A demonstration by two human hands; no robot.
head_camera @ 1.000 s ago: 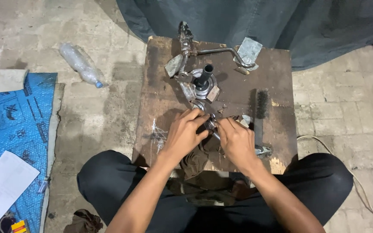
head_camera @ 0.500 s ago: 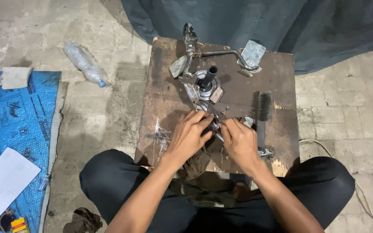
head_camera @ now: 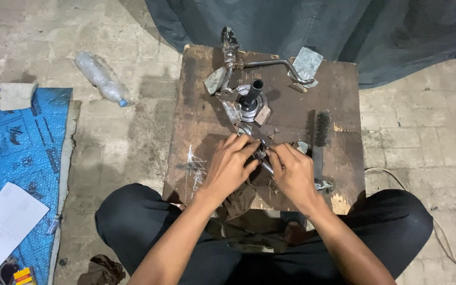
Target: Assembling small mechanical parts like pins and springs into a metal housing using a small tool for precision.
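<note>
A: Entry. The small grey metal shaft-like part point(head_camera: 262, 156) sits between both hands near the middle of the worn dark wooden work table point(head_camera: 196, 121), toward its near edge. The left hand point(head_camera: 229, 168) is curled over it, fingertips pinching its upper end; the right hand point(head_camera: 293, 171) is closed round the lower end from the other side.

B: Risk?

A: My judgement: the part is small and looks greasy, so a slip of the fingertips could drop it off the near edge into the lap, or onto the paved floor. Loose pale metal scraps point(head_camera: 262, 115) lie just beyond the hands (easy to knock with a knuckle).

B: Anything else nearby?

A: The black cylindrical post on a round ribbed metal disc point(head_camera: 253, 96) stands toward the far edge, apart from the hands. A black wire brush point(head_camera: 321, 128) lies by the right edge; an elbow swing could sweep it off. A bent grey metal bar with flat plates point(head_camera: 270, 64) lies along the far edge.

B: What can't be read?

A: The part's true shape: fingers cover most of it. Whether it is one piece or two being joined, I cannot tell. The brown rag point(head_camera: 238, 200) at the near edge is half under the left wrist.
</note>
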